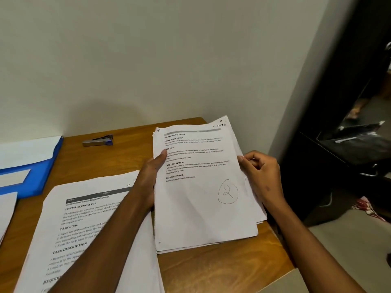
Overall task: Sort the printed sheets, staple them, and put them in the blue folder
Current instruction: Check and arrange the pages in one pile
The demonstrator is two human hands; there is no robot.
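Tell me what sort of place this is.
Probably a small desk in a home or office corner: a wooden table pushed against a plain wall, carrying a stapler, an open blue folder and printed sheets held in both hands.

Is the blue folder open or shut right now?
Open: the blue folder lies spread flat at the table's left, inner pocket showing, white sheets lying on it.

- Left hand: bare; no glove, ring or watch visible.
- Right hand: bare; no ring visible.
- Both forearms: bare, no sleeves in view.
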